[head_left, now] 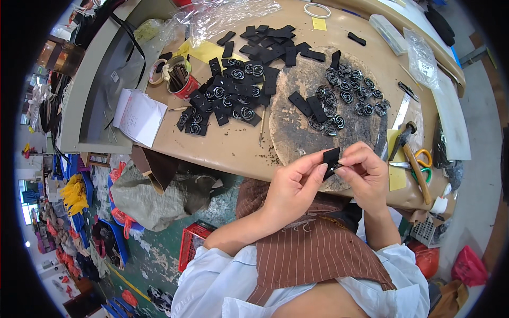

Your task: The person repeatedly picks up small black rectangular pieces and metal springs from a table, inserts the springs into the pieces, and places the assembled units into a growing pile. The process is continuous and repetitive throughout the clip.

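My left hand [295,190] pinches a small black strip [331,156] upright between thumb and fingers, over the near edge of a round worn block [297,135]. Close against it, my right hand [365,172] is closed, thumb and fingertips pressed together at the strip's lower part. Whatever lies between those right fingertips is too small to make out. On the block lie several shiny dark swirl-shaped ornaments [347,96] and a few loose black strips [301,104]. Left of the block is a heap of black strips with swirl ornaments on them [218,93]; plain black strips [270,47] lie behind.
A hammer [416,164], scissors [424,158] and a knife [405,103] lie at the right. Left stand a red tin of dark sticks [182,82], a tape roll [157,71] and a written notepad [139,117]. Clear plastic bags [212,18] lie at the back.
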{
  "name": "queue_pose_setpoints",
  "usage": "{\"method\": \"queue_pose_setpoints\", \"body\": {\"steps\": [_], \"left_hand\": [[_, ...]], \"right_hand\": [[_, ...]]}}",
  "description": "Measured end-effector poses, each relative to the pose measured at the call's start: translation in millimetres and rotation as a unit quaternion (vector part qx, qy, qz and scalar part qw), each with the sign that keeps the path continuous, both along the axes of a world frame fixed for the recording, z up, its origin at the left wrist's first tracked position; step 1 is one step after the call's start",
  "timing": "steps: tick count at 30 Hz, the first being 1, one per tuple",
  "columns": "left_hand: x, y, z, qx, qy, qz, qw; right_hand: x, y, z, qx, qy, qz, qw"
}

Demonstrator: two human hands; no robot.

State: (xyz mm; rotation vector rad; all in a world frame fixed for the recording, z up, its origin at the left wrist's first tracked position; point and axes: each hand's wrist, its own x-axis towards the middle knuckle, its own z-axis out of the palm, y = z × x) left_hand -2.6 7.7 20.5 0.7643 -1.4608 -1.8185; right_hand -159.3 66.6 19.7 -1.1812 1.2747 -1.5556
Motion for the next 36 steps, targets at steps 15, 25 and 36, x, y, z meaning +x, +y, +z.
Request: {"method": "queue_pose_setpoints", "body": {"steps": [15,25,36], "left_hand": [[8.9,-18.6,-2.5,-0.108,-0.104,-0.093,0.984],[5.8,-12.2,-22.5,0.113,0.053,-0.013,0.992],[-13.3,-6.8,-27.0,0.061,0.090,0.070,0.992]], "right_hand": [[-9.8,-5.8,2.4,0.128,0.022,0.103,0.986],[1.7,-3.1,-12.2,0.102,-0.161,0.057,0.980],[13.3,-8.3,-9.3,0.043,-0.072,-0.040,0.996]]}}
